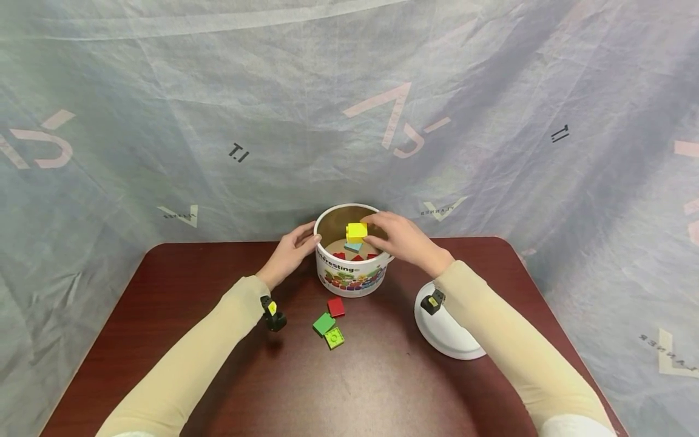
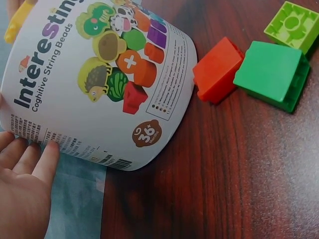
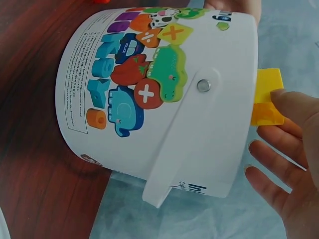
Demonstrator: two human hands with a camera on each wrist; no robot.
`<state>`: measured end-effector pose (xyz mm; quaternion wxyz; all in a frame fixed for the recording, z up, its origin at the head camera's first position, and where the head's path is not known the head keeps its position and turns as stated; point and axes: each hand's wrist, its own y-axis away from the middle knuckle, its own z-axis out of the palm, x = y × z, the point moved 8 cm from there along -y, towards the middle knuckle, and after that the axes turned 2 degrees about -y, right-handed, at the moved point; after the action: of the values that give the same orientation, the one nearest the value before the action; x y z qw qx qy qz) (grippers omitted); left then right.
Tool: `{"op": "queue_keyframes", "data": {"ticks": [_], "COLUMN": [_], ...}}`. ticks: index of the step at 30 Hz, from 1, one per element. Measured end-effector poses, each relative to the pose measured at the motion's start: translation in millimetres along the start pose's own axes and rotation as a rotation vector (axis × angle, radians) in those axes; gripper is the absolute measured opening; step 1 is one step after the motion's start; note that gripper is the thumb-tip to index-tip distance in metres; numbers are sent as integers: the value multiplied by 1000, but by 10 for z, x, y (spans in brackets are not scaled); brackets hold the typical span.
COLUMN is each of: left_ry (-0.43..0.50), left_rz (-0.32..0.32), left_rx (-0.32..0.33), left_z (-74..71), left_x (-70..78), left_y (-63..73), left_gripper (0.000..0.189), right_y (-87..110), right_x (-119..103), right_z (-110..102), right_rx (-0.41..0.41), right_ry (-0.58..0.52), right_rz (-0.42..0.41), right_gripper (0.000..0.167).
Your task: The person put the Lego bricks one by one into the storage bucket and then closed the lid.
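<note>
My right hand (image 1: pixel 404 238) pinches a yellow toy block (image 1: pixel 357 232) between thumb and fingers, over the open mouth of a white bucket (image 1: pixel 349 290). In the right wrist view the yellow block (image 3: pixel 269 97) shows beside the bucket's rim, with the other fingers spread below it. My left hand (image 1: pixel 289 254) touches the bucket's left side near the rim. Its nearly straight fingers (image 2: pixel 47 162) rest against the printed wall. Inside the bucket lie a light blue block (image 1: pixel 353 247) and several red blocks (image 1: pixel 357 258), partly hidden by the rim.
In front of the bucket a red block (image 1: pixel 336 306), a green block (image 1: pixel 324 325) and a lime-green block (image 1: pixel 334 338) lie on the dark wooden table (image 1: pixel 360 394). The white lid (image 1: pixel 448 334) lies at the right, partly under the right forearm. Grey sheeting (image 1: pixel 306 121) hangs behind the table.
</note>
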<state>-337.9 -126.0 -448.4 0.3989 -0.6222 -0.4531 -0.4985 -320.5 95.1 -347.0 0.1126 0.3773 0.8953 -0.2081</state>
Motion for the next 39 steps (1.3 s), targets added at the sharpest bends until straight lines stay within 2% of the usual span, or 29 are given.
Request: {"op": "queue_keyframes", "data": {"ticks": [8, 24, 31, 39], "left_ry": [0, -5, 11, 14], "left_rz": [3, -1, 3, 9], "left_rx": [5, 8, 6, 7], "left_z": [6, 2, 11, -5], "left_x": [11, 7, -11, -7], "left_y": [4, 13, 9, 8], "left_gripper": [62, 61, 61, 61], "right_y": [-116, -274, -245, -100], "right_x": [58, 164, 202, 259], "right_z": [88, 248, 234, 82], "right_rx": [-36, -81, -72, 4], "right_ry": [-5, -2, 10, -28], "right_rz": [38, 49, 49, 38], "right_gripper": [41, 38, 39, 36]}}
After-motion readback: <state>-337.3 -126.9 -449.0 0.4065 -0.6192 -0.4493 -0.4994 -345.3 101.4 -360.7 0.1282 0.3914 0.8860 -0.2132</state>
